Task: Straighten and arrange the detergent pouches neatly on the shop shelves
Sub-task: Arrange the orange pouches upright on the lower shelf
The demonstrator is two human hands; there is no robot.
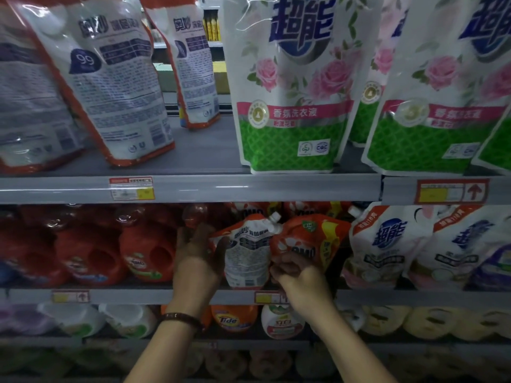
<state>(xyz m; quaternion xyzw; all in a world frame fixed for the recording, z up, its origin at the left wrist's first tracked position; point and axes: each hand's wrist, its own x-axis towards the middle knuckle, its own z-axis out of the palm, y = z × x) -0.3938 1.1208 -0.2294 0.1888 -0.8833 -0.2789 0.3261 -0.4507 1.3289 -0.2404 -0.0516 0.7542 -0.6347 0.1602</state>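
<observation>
On the middle shelf (138, 295) stands a small red-and-white spouted pouch (247, 252), back label facing me. My left hand (197, 255) holds its left edge, thumb on the front. Beside it on the right leans a red pouch (307, 239) with a yellow patch. My right hand (297, 275) grips that pouch's lower left corner with curled fingers. More red pouches stand behind these two. On the top shelf (193, 186), orange-edged white pouches (110, 87) lean left, and green-and-white rose pouches (293, 87) stand upright at the right.
Red detergent bottles (143, 252) fill the middle shelf left of my hands. White spouted pouches (387, 244) stand to the right. Below are Tide bottles (233, 317) and pale jugs. Price tags (132, 188) sit on the shelf rails.
</observation>
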